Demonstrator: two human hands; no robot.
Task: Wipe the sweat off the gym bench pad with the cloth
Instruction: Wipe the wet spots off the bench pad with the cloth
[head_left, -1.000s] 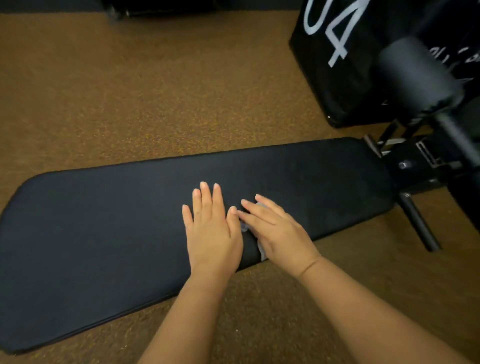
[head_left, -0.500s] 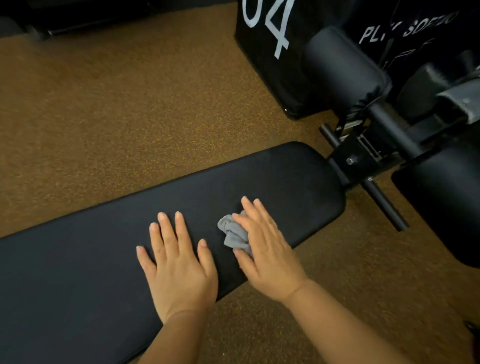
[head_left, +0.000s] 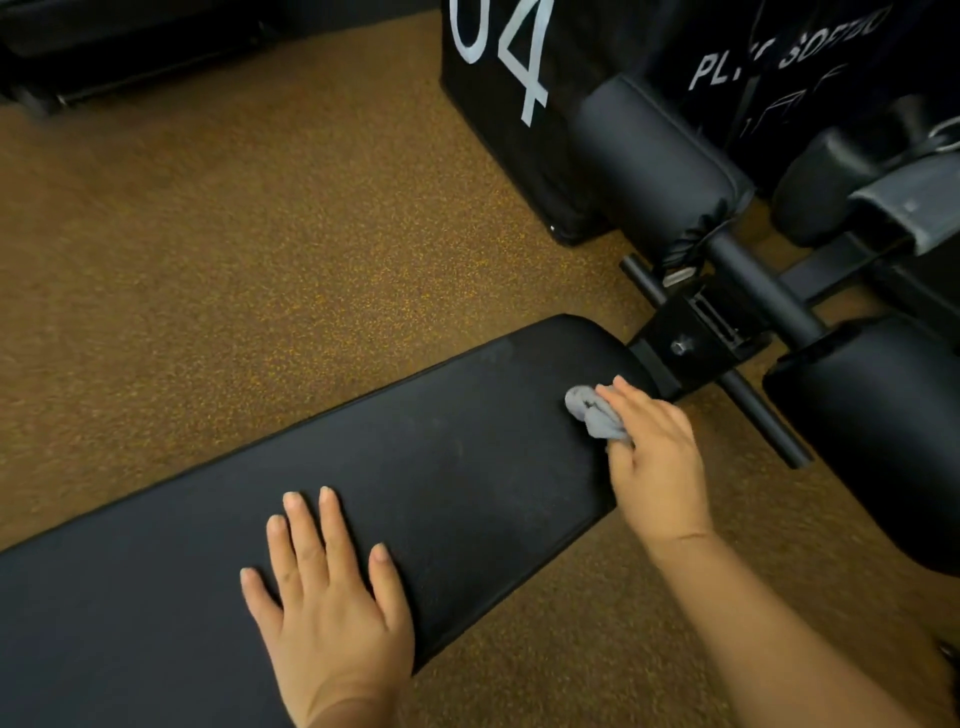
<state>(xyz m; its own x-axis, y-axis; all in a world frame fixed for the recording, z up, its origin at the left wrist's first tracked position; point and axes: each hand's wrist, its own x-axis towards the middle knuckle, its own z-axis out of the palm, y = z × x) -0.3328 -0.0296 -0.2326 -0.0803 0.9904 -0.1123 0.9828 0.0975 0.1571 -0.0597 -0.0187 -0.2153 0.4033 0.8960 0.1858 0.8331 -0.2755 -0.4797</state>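
The long black gym bench pad (head_left: 441, 467) runs from the lower left up to its rounded end at centre right. A small crumpled grey cloth (head_left: 592, 415) lies on the pad near that rounded end. My right hand (head_left: 654, 457) presses on the cloth, with its fingers over the cloth's right part. Further left, my left hand (head_left: 332, 613) rests flat on the pad with fingers spread and nothing in it. Faint dull smears show on the pad between the two hands.
Past the pad's end sit the black metal bracket (head_left: 691, 348) and a crossbar (head_left: 763, 421), with padded rollers (head_left: 654, 161) at upper and lower right. A black box with white numerals (head_left: 498, 104) stands behind. Brown speckled floor (head_left: 234, 260) surrounds the bench.
My right hand has slid the cloth to the right along the pad toward its rounded end. The left hand stays flat on the pad, now farther from the right hand.
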